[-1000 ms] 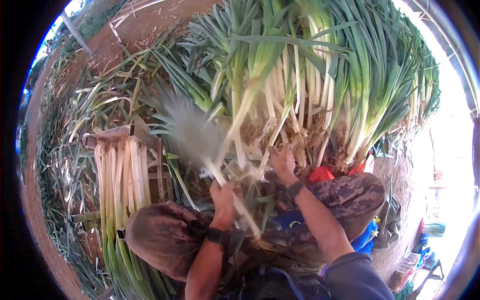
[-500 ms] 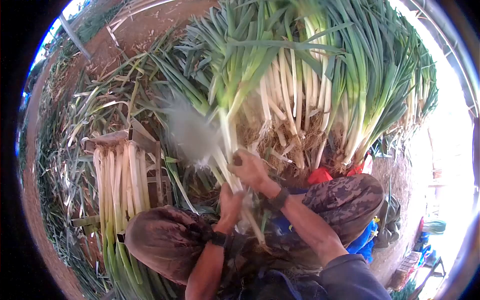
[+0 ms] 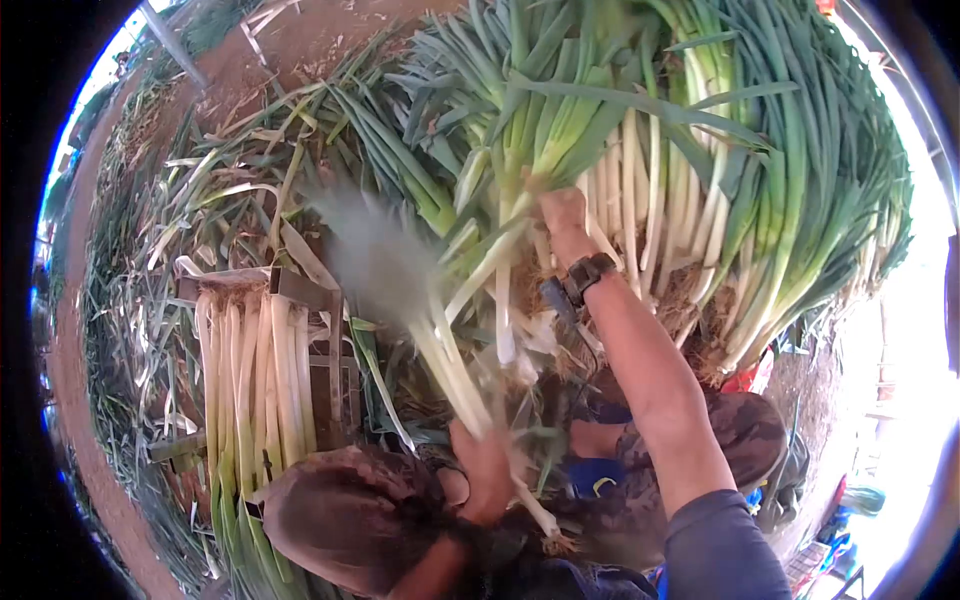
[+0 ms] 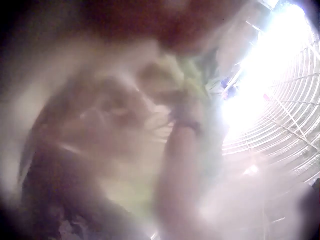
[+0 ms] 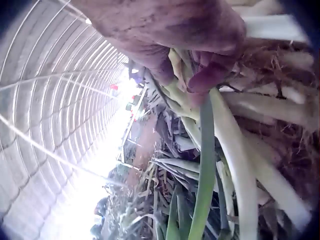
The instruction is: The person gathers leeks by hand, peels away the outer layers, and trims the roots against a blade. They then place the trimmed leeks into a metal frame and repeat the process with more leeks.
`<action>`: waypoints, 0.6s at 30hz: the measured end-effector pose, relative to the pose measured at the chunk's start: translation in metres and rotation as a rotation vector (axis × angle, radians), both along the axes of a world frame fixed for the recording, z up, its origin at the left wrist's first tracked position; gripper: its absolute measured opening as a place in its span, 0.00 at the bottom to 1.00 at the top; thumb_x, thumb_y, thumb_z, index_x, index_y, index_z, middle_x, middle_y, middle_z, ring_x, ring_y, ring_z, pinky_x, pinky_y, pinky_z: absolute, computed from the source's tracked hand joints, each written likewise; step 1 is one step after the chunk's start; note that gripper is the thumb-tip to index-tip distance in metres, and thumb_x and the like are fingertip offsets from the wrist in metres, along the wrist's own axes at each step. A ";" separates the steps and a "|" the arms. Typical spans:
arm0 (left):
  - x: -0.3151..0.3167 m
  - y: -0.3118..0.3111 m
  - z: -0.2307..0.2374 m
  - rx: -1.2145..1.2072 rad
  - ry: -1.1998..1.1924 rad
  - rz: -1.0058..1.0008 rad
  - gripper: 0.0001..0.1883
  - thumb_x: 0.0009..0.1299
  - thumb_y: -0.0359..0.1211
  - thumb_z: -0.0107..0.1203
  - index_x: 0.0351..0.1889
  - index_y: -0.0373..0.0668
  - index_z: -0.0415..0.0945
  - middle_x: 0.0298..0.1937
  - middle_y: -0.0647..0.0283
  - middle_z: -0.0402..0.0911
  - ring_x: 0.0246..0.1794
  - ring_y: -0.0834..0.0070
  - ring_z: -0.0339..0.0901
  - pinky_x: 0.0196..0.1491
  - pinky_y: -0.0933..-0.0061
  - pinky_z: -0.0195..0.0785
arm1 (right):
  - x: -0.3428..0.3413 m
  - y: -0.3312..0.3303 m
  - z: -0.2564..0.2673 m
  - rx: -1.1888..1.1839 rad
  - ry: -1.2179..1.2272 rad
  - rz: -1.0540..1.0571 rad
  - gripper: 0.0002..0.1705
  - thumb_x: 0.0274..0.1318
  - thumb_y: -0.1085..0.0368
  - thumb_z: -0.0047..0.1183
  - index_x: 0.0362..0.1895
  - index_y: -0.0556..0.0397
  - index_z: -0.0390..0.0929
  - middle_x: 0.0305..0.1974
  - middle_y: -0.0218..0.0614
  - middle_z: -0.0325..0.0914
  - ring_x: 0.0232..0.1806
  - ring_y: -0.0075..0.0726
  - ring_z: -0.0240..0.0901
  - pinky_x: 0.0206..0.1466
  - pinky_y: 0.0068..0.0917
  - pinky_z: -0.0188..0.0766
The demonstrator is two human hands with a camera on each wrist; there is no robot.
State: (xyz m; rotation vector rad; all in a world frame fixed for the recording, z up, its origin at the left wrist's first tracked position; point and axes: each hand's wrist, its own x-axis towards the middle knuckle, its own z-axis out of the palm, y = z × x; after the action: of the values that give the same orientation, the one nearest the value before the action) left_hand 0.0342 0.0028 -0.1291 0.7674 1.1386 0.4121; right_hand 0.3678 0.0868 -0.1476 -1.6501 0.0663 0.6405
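Rack (image 3: 306, 288) — pale leeks (image 3: 283, 360) inside, side by side

Place: looking like a farm shed or greenhouse
Overhead: a pale, ribbed tunnel roof (image 5: 37, 117) is arching
Underfoot: an earth floor (image 3: 340, 40) is showing, leaf litter (image 3: 140, 310) is covering its left edge
Crop: rooted leeks (image 3: 790, 200) are crowding its far right corner
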 end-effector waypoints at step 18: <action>0.018 0.007 0.024 0.102 0.027 0.005 0.21 0.69 0.26 0.54 0.59 0.37 0.62 0.43 0.62 0.72 0.40 0.76 0.70 0.45 0.73 0.70 | -0.093 0.038 -0.027 -0.549 -0.952 0.616 0.51 0.56 0.60 0.57 0.72 0.74 0.40 0.34 0.55 0.81 0.32 0.56 0.81 0.33 0.45 0.79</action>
State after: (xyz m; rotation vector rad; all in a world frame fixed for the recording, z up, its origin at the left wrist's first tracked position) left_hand 0.0523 0.0098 -0.1049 0.8613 1.1516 0.4676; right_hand 0.2750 0.1250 -0.1749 -2.3807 -1.0679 0.2171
